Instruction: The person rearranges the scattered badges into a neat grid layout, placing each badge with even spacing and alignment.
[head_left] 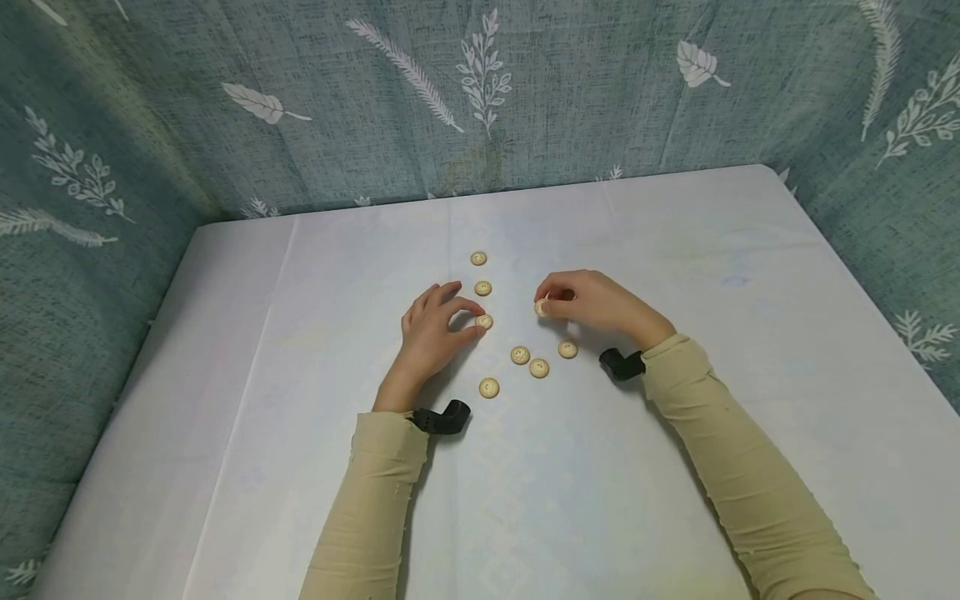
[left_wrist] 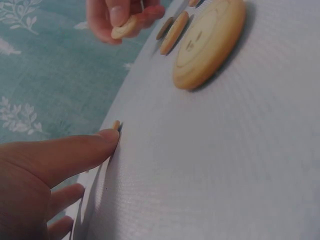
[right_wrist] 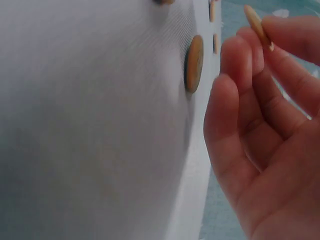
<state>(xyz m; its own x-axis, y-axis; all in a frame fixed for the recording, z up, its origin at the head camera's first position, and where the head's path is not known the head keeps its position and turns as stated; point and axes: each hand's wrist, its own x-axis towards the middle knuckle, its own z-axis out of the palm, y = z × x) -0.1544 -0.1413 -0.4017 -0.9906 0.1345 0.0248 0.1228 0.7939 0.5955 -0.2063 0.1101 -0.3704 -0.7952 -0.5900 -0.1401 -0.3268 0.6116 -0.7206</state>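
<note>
On the white-covered table lie several round, pale wooden buttons with small holes. My left hand has thumb and index finger at opposite edges of one button, pinching it at the table surface; in the left wrist view the thumb tip hides most of it. To the right, my right hand pinches another button between thumb and fingertips, raised off the cloth. Two buttons, a nearer one and a farther one, form a rough line beyond the left hand's button.
Between the forearms lie loose buttons: one near the right wrist, two close together, left and right, and one nearer me. Black wrist cameras sit by both cuffs. A green leaf-patterned curtain hangs behind the table.
</note>
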